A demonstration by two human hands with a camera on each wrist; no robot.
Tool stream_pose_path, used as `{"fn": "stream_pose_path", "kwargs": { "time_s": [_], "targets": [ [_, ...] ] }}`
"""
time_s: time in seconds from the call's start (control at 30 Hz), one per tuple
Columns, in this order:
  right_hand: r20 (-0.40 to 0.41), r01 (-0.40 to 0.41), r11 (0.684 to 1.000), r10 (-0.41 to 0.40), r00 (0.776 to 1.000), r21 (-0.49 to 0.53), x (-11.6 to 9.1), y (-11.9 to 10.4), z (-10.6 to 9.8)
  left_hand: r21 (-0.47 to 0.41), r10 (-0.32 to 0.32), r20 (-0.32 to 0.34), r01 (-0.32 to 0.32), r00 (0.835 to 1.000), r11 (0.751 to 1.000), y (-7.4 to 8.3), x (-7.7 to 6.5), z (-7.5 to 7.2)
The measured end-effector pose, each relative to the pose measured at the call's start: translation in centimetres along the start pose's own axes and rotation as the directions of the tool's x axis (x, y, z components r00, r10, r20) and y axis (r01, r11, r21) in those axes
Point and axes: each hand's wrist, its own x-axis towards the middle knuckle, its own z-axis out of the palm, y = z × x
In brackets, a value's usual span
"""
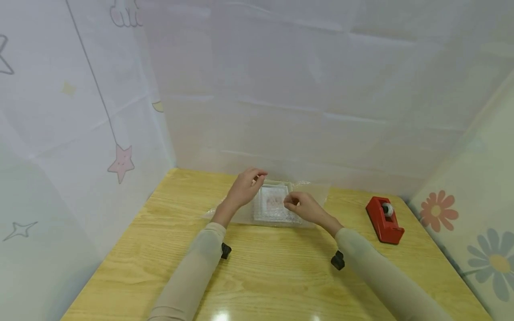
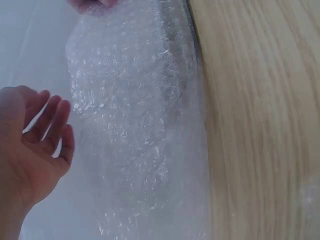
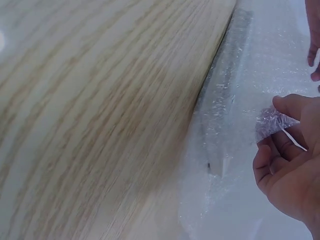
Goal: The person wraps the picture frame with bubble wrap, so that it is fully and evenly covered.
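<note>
Picture frame: lies flat on the table (image 1: 273,276) between the two hands; the frame (image 1: 275,204) shows through the bubble wrap (image 2: 125,110), its near side roughly level with the wrap's near edge.
Bubble wrap: spreads past the frame on the left and right; its far side runs close to the back sheet (image 1: 261,111), and its near edge meets a broad stretch of wood.
Left hand: the left hand (image 1: 245,187) is released, fingers loosely bent, just beside the frame's far left corner; whether its fingertips brush the wrap, I cannot tell.
Right hand: the right hand (image 1: 304,207) pinches a crinkled bit of bubble wrap between thumb and fingers, over the frame's right side.
Room toward the person: wood runs from the wrap down between the two pale sleeves (image 1: 192,272), giving space to draw back.
Room to the right: a strip of table separates the wrap from the red tape dispenser (image 1: 379,225), which stands near the table's right edge, well apart from the right hand, with a roll of tape (image 1: 387,209) in it.
Room to the left: wood reaches from the wrap to the star-printed sheet (image 1: 60,133) along the left edge.
Tightest side: the far one, where the back sheet rises near the left fingertips.
</note>
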Motion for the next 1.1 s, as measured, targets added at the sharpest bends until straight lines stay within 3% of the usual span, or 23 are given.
{"fn": "stream_pose_path", "kwargs": {
  "time_s": [0.1, 0.17, 0.3, 0.4, 0.53, 0.73, 0.97, 1.1],
  "targets": [
    [-0.017, -0.004, 1.000, 0.003, 1.000, -0.008, 0.4, 0.4, 0.2, 0.026, 0.046, -0.032, -0.045, 0.998, 0.999, 0.2, 0.1, 0.4],
    [-0.030, -0.004, 1.000, 0.003, 1.000, -0.022, 0.7, 0.7, 0.4, 0.032, 0.065, -0.012, -0.064, 0.998, 0.997, 0.5, 0.0, 0.6],
    [-0.041, -0.022, 0.998, 0.019, 0.999, -0.057, 1.1, 1.4, 0.6, 0.061, 0.089, 0.119, -0.097, 0.989, 0.993, 1.1, -0.1, 1.5],
    [-0.044, -0.051, 0.996, 0.048, 0.998, -0.069, 1.2, 1.8, 0.9, 0.120, 0.089, 0.234, -0.120, 0.968, 0.985, 1.4, -0.2, 2.4],
    [-0.040, -0.079, 0.994, 0.076, 0.996, -0.072, 1.4, 2.2, 1.2, 0.259, 0.036, 0.376, -0.142, 0.926, 0.955, 1.5, -0.5, 3.7],
    [-0.042, -0.073, 0.992, 0.069, 0.997, -0.099, 1.7, 2.4, 1.8, 0.397, -0.093, 0.531, -0.150, 0.842, 0.905, 1.8, -1.2, 4.5],
    [-0.039, -0.120, 0.985, 0.116, 0.992, -0.127, 1.8, 2.1, 2.4, 0.409, -0.212, 0.618, -0.079, 0.757, 0.909, 2.0, -2.3, 4.4],
    [-0.045, -0.114, 0.984, 0.109, 0.993, -0.139, 2.0, 1.9, 2.4, 0.411, -0.254, 0.635, -0.040, 0.729, 0.911, 1.9, -2.6, 4.2]
  ]
}}
